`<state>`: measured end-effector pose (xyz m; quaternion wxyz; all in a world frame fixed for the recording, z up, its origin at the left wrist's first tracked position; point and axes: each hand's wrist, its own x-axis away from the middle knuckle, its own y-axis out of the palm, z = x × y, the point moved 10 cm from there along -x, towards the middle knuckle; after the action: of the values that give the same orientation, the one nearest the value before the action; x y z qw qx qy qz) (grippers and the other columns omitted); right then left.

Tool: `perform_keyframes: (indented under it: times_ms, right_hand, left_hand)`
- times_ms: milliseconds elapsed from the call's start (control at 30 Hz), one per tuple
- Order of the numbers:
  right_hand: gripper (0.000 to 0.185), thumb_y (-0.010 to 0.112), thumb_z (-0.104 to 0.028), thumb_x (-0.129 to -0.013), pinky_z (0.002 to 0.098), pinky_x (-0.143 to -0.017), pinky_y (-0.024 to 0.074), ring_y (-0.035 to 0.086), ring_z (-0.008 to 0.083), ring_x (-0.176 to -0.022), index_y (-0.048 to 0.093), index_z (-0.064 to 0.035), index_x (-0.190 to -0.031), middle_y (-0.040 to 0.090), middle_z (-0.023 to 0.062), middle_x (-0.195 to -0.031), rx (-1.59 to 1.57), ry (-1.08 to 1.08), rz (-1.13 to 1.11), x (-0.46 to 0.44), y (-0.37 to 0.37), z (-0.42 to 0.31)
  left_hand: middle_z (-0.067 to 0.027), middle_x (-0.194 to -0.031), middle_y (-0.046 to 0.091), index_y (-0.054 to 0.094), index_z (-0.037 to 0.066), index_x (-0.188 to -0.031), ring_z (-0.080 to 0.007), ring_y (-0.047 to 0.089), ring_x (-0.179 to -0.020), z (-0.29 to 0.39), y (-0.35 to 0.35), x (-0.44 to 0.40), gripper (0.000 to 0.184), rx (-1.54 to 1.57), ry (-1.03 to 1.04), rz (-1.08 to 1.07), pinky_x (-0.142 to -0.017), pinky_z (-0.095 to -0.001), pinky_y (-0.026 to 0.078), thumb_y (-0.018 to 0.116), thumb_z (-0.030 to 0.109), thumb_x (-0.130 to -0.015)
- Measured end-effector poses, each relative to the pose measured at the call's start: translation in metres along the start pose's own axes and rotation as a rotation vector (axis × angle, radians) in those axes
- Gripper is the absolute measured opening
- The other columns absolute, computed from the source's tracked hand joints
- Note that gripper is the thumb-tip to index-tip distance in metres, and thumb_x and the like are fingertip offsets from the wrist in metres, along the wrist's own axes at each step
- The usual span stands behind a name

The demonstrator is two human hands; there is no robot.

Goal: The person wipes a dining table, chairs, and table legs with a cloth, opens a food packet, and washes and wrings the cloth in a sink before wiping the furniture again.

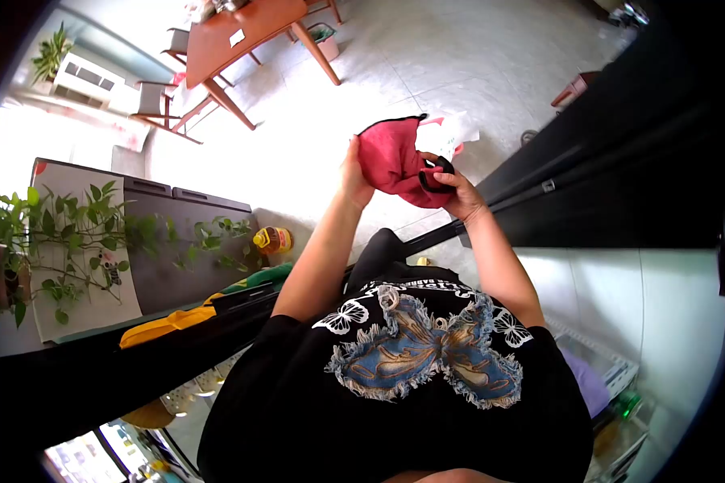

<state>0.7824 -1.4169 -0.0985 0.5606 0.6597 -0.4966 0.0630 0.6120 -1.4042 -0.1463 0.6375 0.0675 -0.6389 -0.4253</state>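
A red cloth item (391, 157) with black edging is held up in front of my body, between both hands. My left hand (354, 177) grips its left side, with the fingers partly hidden behind the cloth. On the right, my right hand (461, 193) is closed on the lower right part, by a black loop or band (437, 175). Beyond the cloth, a white and pink sheet or bag (457, 133) shows over the floor; what it rests on cannot be made out.
A wooden table (242, 36) with chairs stands at the upper left. A grey cabinet (185, 282) with trailing plants (64, 233) is at left, beside a yellow oil bottle (272, 240). Dark door frames (588, 161) run along the right. A yellow cloth (169, 324) hangs lower left.
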Motion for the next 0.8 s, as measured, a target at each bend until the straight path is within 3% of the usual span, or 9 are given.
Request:
perform_keyframes:
  times_ms: [133,200,233,367,400,500,600,633,800]
  right_hand:
    - [0.052,0.075,-0.021,-0.090,0.0353,-0.110,0.0460,0.059,0.0199,-0.124,0.059,-0.0040,-0.136,0.061,0.0078,-0.137,-0.139,0.052,-0.097,-0.082,-0.024,-0.004]
    - [0.050,0.072,-0.030,-0.095,0.0367,-0.109,0.0467,0.059,0.0209,-0.126,0.057,-0.0045,-0.135,0.061,0.0110,-0.137,-0.139,0.004,-0.111,-0.053,-0.041,0.031]
    - [0.050,0.072,-0.035,-0.095,0.0410,-0.108,0.0487,0.062,0.0274,-0.124,0.055,-0.0089,-0.134,0.062,0.0144,-0.134,-0.114,0.028,-0.085,-0.075,-0.052,0.031]
    - [0.058,0.064,-0.043,-0.099,0.0401,-0.111,0.0459,0.062,0.0246,-0.123,0.052,-0.0058,-0.142,0.063,0.0130,-0.135,-0.046,0.143,-0.186,-0.150,-0.035,-0.008]
    - [0.059,0.061,-0.045,-0.101,0.0396,-0.111,0.0451,0.062,0.0231,-0.122,0.052,-0.0040,-0.143,0.064,0.0114,-0.135,-0.048,0.127,-0.138,-0.062,-0.044,0.044]
    - [0.066,0.061,-0.049,-0.100,0.0400,-0.110,0.0457,0.061,0.0232,-0.123,0.051,-0.0027,-0.145,0.062,0.0117,-0.138,0.109,0.274,-0.203,-0.125,-0.058,0.040]
    - [0.065,0.069,-0.046,-0.096,0.0395,-0.107,0.0473,0.063,0.0215,-0.120,0.055,-0.0023,-0.141,0.065,0.0098,-0.135,0.242,0.293,-0.261,-0.164,-0.036,0.026]
    - [0.063,0.072,-0.044,-0.094,0.0395,-0.106,0.0478,0.064,0.0209,-0.119,0.056,-0.0027,-0.140,0.065,0.0090,-0.133,0.334,0.212,-0.184,-0.090,-0.033,0.062]
    - [0.047,0.076,-0.031,-0.094,0.0389,-0.103,0.0506,0.066,0.0202,-0.114,0.063,-0.0033,-0.129,0.071,0.0064,-0.122,0.208,0.022,-0.003,-0.142,-0.022,-0.010]
  left_hand:
    - [-0.0152,-0.135,0.063,0.055,0.000,-0.136,-0.0300,0.059,-0.128,0.056,-0.008,-0.058,0.061,-0.029,0.053,-0.022,-0.114,-0.0470,0.043,0.041,0.053,-0.107]
    - [-0.0154,-0.134,0.064,0.057,0.001,-0.135,-0.0315,0.059,-0.127,0.028,-0.022,-0.032,0.061,-0.009,-0.035,-0.084,-0.115,-0.0492,0.041,0.047,0.053,-0.105]
    - [-0.0154,-0.134,0.065,0.058,0.001,-0.134,-0.0314,0.060,-0.127,0.036,-0.022,-0.047,0.061,0.006,-0.057,-0.093,-0.115,-0.0489,0.042,0.048,0.053,-0.104]
    - [-0.0163,-0.134,0.065,0.057,0.000,-0.135,-0.0308,0.061,-0.125,0.061,-0.001,-0.104,0.060,0.057,-0.067,-0.248,-0.115,-0.0481,0.042,0.050,0.051,-0.105]
    - [-0.0168,-0.134,0.064,0.055,-0.001,-0.137,-0.0300,0.062,-0.124,-0.003,-0.017,-0.039,0.059,0.023,-0.166,-0.283,-0.113,-0.0467,0.044,0.050,0.049,-0.106]
    - [-0.0167,-0.134,0.064,0.054,-0.001,-0.138,-0.0291,0.062,-0.123,0.020,-0.025,-0.076,0.058,-0.087,-0.184,-0.180,-0.110,-0.0450,0.047,0.051,0.047,-0.106]
    - [-0.0169,-0.131,0.065,0.055,-0.002,-0.135,-0.0272,0.065,-0.118,0.043,-0.012,-0.093,0.056,-0.196,-0.195,-0.198,-0.103,-0.0421,0.053,0.053,0.046,-0.106]
    - [-0.0170,-0.129,0.066,0.055,-0.002,-0.134,-0.0266,0.066,-0.116,0.005,-0.028,-0.026,0.056,-0.320,-0.230,-0.204,-0.102,-0.0415,0.054,0.052,0.046,-0.106]
    - [-0.0148,-0.125,0.067,0.057,-0.001,-0.131,-0.0237,0.068,-0.108,0.088,-0.015,-0.053,0.050,-0.281,-0.024,-0.171,-0.095,-0.0386,0.057,0.057,0.041,-0.105]
